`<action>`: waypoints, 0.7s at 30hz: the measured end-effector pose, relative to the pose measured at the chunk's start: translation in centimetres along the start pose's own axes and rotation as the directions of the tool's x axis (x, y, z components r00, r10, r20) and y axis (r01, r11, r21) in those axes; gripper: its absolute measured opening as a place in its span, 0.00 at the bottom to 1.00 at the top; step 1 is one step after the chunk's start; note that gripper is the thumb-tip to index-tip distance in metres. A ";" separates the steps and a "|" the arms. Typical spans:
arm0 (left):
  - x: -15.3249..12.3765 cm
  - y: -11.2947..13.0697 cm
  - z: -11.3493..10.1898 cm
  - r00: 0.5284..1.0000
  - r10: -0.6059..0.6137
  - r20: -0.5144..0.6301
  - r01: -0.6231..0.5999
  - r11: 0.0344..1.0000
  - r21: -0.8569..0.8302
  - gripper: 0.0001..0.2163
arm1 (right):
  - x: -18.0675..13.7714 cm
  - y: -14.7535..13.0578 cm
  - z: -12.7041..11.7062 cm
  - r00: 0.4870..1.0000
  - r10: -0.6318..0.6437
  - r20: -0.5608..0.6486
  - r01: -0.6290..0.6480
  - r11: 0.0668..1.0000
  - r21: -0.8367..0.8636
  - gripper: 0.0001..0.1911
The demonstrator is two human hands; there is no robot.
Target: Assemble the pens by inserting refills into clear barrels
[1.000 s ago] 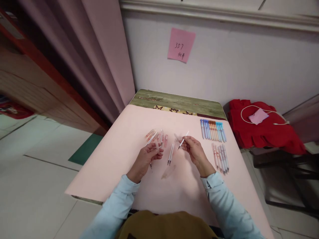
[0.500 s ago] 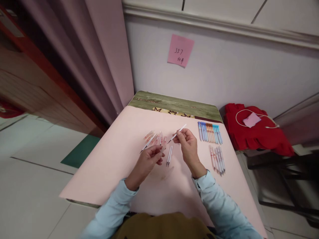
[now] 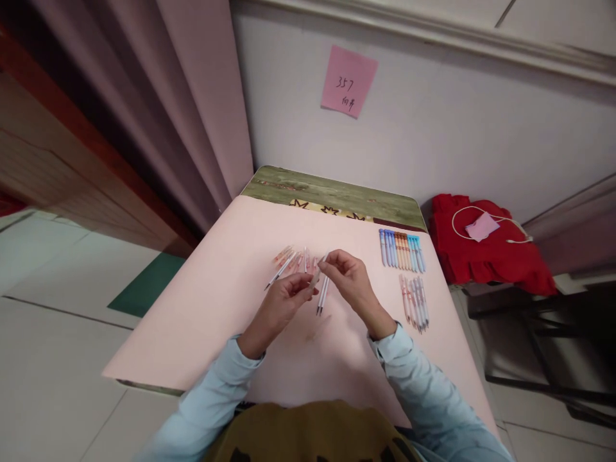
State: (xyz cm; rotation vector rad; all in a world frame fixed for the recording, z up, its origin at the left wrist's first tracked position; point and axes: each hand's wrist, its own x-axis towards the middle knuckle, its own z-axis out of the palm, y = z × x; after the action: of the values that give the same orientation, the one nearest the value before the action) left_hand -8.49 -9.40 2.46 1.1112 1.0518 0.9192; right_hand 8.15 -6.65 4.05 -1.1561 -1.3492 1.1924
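My left hand (image 3: 280,301) is closed around a thin white pen refill (image 3: 280,271) and a clear pen barrel, held just above the pink table cover (image 3: 212,301). My right hand (image 3: 350,277) pinches another white refill, its tip meeting the barrel at the left hand's fingertips. Two more white refills (image 3: 323,295) lie on the cover between the hands. A small heap of clear pink pen parts (image 3: 294,258) lies just beyond the left hand.
A row of blue and orange pens (image 3: 400,249) lies at the table's far right, with a bundle of pale pens (image 3: 412,301) nearer me. A red cloth (image 3: 486,253) with a white cable sits on a stand to the right. A pink note (image 3: 348,81) hangs on the wall.
My right hand has carried its refill leftward and brought it to the barrel in the left hand. The left hand stayed about in place.
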 end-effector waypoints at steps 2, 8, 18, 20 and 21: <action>0.2 0.2 0.0 1.000 0.001 0.017 -0.001 1.000 -0.019 0.14 | 0.3 0.0 -0.6 0.995 0.023 0.092 -0.022 1.000 -0.011 0.15; 0.1 0.6 -1.4 0.991 -0.033 -0.130 0.024 0.997 -0.071 0.14 | 1.3 2.2 -6.1 0.976 0.031 -0.218 -0.073 0.979 -0.190 0.18; 0.2 -0.4 -3.7 0.962 0.040 -0.270 -0.044 0.999 -0.012 0.16 | -1.2 8.2 -4.8 0.993 0.100 -0.056 -0.111 0.708 -0.698 0.13; 0.1 -0.5 -3.8 0.960 0.039 -0.277 -0.045 0.999 -0.017 0.18 | -1.0 8.1 -4.3 0.998 0.059 -0.020 -0.057 0.715 -0.697 0.16; 0.1 -0.5 -4.0 0.955 0.046 -0.294 -0.052 0.999 -0.012 0.18 | -0.7 8.0 -4.2 0.999 0.032 -0.011 -0.030 0.708 -0.706 0.15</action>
State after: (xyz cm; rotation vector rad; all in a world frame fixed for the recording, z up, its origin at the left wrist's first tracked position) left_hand -12.26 -8.45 1.53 1.0067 1.2575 1.1570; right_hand 12.78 -6.39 -3.69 -1.7119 -1.8752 0.6765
